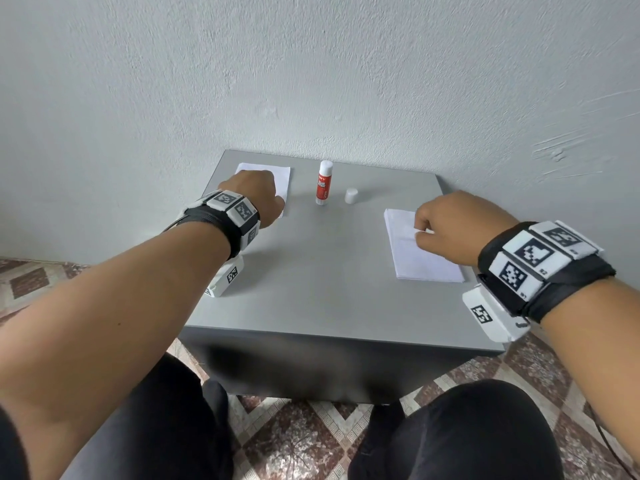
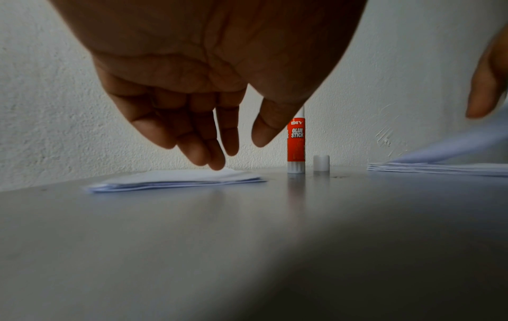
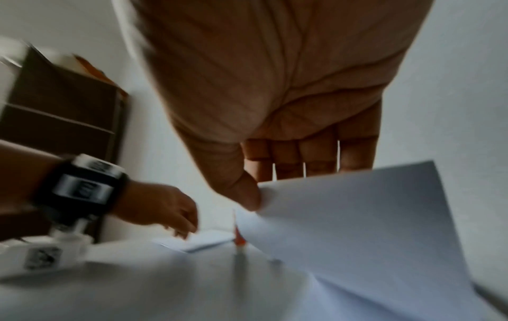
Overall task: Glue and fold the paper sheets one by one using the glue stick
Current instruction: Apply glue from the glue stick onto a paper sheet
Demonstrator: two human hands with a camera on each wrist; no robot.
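Observation:
A red and white glue stick (image 1: 322, 183) (image 2: 296, 143) stands upright and uncapped at the back middle of the grey table (image 1: 311, 289). Its white cap (image 1: 351, 196) (image 2: 321, 162) stands just right of it. My left hand (image 1: 252, 192) (image 2: 236, 154) hangs over a pile of folded sheets (image 1: 282, 178) (image 2: 178, 180) at the back left, fingers straight, tips touching the top one. At the right lies a stack of flat sheets (image 1: 426, 261) (image 2: 439, 168). My right hand (image 1: 420, 230) (image 3: 255, 191) pinches the top sheet (image 3: 357, 228) at its edge and lifts it, curling, off the stack.
A pale textured wall (image 1: 311, 81) rises right behind the table. Patterned floor tiles (image 1: 311, 438) and my knees lie below the table's front edge. A dark shelf unit (image 3: 63, 104) shows blurred at the left in the right wrist view.

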